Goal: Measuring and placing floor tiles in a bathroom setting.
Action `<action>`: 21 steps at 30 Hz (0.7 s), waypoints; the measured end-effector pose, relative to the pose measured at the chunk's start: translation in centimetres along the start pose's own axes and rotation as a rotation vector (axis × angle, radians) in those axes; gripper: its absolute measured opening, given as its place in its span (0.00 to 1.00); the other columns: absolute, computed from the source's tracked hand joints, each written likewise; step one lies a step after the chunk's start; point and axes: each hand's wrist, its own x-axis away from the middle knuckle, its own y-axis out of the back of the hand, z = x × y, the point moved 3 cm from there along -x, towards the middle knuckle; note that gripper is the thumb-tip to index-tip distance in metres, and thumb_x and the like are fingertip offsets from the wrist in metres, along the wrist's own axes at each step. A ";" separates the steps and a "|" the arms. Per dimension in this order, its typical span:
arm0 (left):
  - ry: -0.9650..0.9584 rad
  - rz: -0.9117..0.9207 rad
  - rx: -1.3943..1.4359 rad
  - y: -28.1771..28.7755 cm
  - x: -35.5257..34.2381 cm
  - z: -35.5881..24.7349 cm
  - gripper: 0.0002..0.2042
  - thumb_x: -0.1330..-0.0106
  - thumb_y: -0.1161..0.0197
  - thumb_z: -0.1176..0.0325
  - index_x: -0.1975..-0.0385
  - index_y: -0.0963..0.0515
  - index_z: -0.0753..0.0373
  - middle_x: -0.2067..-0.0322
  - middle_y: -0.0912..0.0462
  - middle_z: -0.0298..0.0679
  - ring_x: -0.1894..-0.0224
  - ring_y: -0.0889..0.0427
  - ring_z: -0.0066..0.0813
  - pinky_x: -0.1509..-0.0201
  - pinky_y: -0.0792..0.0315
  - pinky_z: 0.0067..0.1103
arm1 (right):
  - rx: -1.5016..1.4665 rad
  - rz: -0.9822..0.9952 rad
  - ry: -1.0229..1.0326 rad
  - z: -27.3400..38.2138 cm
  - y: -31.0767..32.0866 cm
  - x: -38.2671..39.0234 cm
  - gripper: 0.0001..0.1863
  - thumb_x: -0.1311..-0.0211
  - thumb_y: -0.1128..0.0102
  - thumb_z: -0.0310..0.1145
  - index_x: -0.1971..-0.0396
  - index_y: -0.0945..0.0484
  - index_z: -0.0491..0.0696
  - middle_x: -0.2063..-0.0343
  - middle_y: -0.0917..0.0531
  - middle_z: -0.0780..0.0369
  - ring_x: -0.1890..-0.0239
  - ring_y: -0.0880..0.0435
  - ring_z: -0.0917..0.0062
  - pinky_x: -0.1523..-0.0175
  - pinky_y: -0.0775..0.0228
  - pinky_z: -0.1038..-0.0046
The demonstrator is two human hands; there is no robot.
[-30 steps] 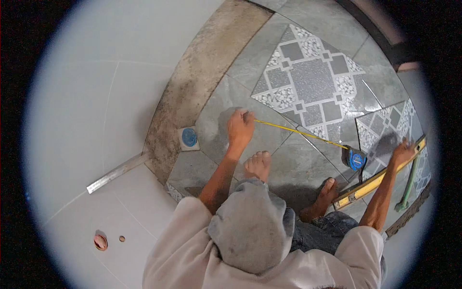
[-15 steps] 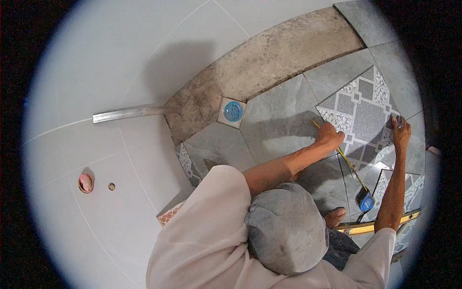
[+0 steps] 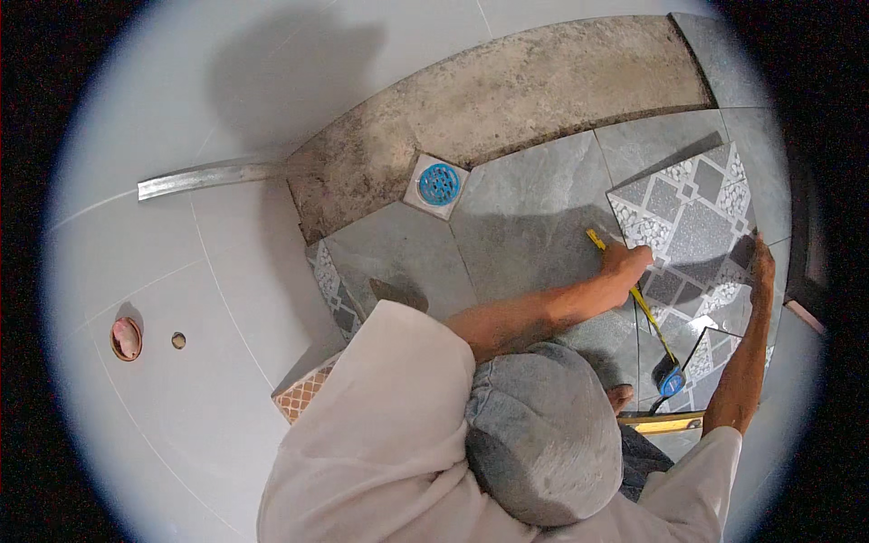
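Neither my left hand nor my right hand shows in the head view. The hands in it belong to a co-worker in a grey cap (image 3: 548, 434) and pale shirt, seen from above. That person's left hand (image 3: 626, 267) is closed around the yellow blade of a tape measure (image 3: 670, 380), beside a patterned grey-and-white tile (image 3: 692, 217). The blade runs back to the blue case near the person's foot (image 3: 620, 396). The co-worker's right hand (image 3: 763, 262) is on the tile's right edge. A dark shadow lines the tile's far edge.
A blue round drain cover (image 3: 439, 185) sits in the grey tiled floor (image 3: 525, 199). Past it runs a rough concrete strip (image 3: 507, 81). A metal bar (image 3: 208, 181) lies against the pale wall (image 3: 181, 271). Near the person's knees is a yellow level (image 3: 665, 423).
My view has shifted, so the wall's openings sit farther left. The co-worker's right hand has slid down the tile's edge, and the tile has turned slightly. The left hand stays at the blade.
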 end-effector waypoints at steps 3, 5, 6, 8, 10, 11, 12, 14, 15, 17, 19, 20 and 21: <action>0.056 0.139 0.039 -0.8 -1.4 1.5 0.12 0.53 0.37 0.63 0.74 0.25 0.65 0.69 0.24 0.42 0.67 0.28 0.37 0.62 0.36 0.31 | -0.061 0.038 0.089 0.9 1.7 0.3 0.29 0.34 0.53 0.52 0.47 0.26 0.43 0.49 0.23 0.58 0.48 0.26 0.72 0.42 0.38 0.72; -0.118 0.259 0.107 0.3 -4.5 2.9 0.12 0.53 0.37 0.63 0.72 0.23 0.63 0.67 0.22 0.42 0.66 0.26 0.36 0.62 0.35 0.30 | -0.029 0.123 0.237 3.2 0.3 -0.2 0.31 0.34 0.53 0.53 0.45 0.28 0.42 0.46 0.25 0.58 0.44 0.29 0.71 0.37 0.44 0.71; -0.105 0.289 0.142 -0.9 -4.1 3.4 0.12 0.52 0.38 0.63 0.71 0.23 0.63 0.67 0.22 0.41 0.67 0.25 0.36 0.64 0.35 0.29 | 0.051 0.089 0.272 1.9 1.7 -0.7 0.33 0.35 0.52 0.55 0.43 0.30 0.41 0.43 0.28 0.58 0.40 0.32 0.71 0.34 0.48 0.71; -0.077 0.295 0.146 -2.9 -3.0 2.8 0.12 0.51 0.39 0.63 0.71 0.23 0.64 0.68 0.22 0.40 0.67 0.24 0.34 0.68 0.36 0.26 | 0.190 0.120 0.722 0.2 6.2 -1.6 0.34 0.36 0.50 0.55 0.43 0.30 0.40 0.43 0.28 0.58 0.39 0.33 0.72 0.34 0.49 0.71; -0.077 0.199 0.106 -1.0 -4.2 2.2 0.12 0.50 0.39 0.62 0.72 0.23 0.64 0.70 0.22 0.39 0.68 0.24 0.33 0.71 0.37 0.24 | 0.062 0.103 0.461 2.9 3.1 -0.3 0.35 0.38 0.49 0.56 0.44 0.30 0.40 0.43 0.28 0.58 0.39 0.34 0.72 0.34 0.50 0.71; -0.081 0.189 0.083 0.2 -4.7 2.2 0.12 0.49 0.40 0.62 0.72 0.23 0.65 0.71 0.22 0.39 0.68 0.24 0.32 0.73 0.38 0.24 | -0.061 0.097 0.193 3.7 1.1 1.0 0.37 0.40 0.47 0.58 0.44 0.30 0.39 0.43 0.28 0.58 0.39 0.34 0.72 0.34 0.50 0.71; -0.084 0.196 0.059 0.3 -4.6 2.0 0.12 0.49 0.40 0.62 0.72 0.23 0.65 0.72 0.22 0.39 0.68 0.24 0.31 0.75 0.40 0.23 | -0.061 0.089 0.186 3.8 1.2 1.8 0.37 0.40 0.47 0.58 0.44 0.30 0.39 0.43 0.28 0.58 0.39 0.34 0.72 0.34 0.50 0.71; -0.124 0.228 0.009 0.7 -4.6 1.9 0.11 0.49 0.40 0.64 0.72 0.24 0.66 0.73 0.22 0.39 0.68 0.24 0.29 0.77 0.41 0.23 | -0.022 -0.104 0.240 4.3 1.5 3.0 0.30 0.40 0.43 0.53 0.49 0.26 0.42 0.52 0.22 0.58 0.48 0.28 0.73 0.42 0.40 0.72; -0.128 0.298 -0.062 0.7 -5.0 1.6 0.12 0.50 0.40 0.64 0.72 0.24 0.66 0.74 0.23 0.39 0.68 0.24 0.30 0.76 0.40 0.24 | -0.027 -0.099 0.242 4.7 1.4 3.3 0.30 0.40 0.43 0.53 0.49 0.26 0.42 0.52 0.22 0.58 0.48 0.28 0.73 0.42 0.40 0.72; -0.123 0.379 -0.146 0.6 -4.8 1.7 0.12 0.50 0.40 0.64 0.71 0.25 0.67 0.74 0.23 0.39 0.68 0.23 0.30 0.75 0.38 0.26 | -0.008 -0.283 0.263 4.9 3.0 3.9 0.27 0.40 0.43 0.52 0.54 0.23 0.42 0.59 0.21 0.60 0.54 0.27 0.74 0.47 0.38 0.73; -0.539 0.153 -0.534 0.6 -3.2 0.9 0.11 0.47 0.42 0.67 0.69 0.26 0.68 0.74 0.23 0.44 0.68 0.22 0.41 0.69 0.33 0.32 | 0.053 -0.237 0.233 4.7 4.2 4.3 0.27 0.40 0.43 0.53 0.57 0.22 0.42 0.63 0.20 0.60 0.58 0.26 0.74 0.49 0.37 0.73; -0.542 0.179 -0.551 0.8 -2.5 1.3 0.11 0.47 0.42 0.67 0.69 0.26 0.68 0.74 0.23 0.44 0.68 0.22 0.41 0.69 0.33 0.32 | 0.106 -0.174 0.216 4.8 4.4 4.8 0.28 0.39 0.44 0.54 0.59 0.22 0.41 0.66 0.20 0.61 0.61 0.26 0.74 0.52 0.36 0.73; -0.693 0.190 -0.750 1.2 -1.8 1.6 0.10 0.46 0.44 0.71 0.67 0.28 0.69 0.70 0.24 0.48 0.63 0.24 0.46 0.61 0.32 0.34 | 0.040 -0.281 0.363 5.7 3.2 6.3 0.30 0.39 0.46 0.57 0.64 0.21 0.40 0.69 0.20 0.60 0.65 0.25 0.72 0.55 0.35 0.73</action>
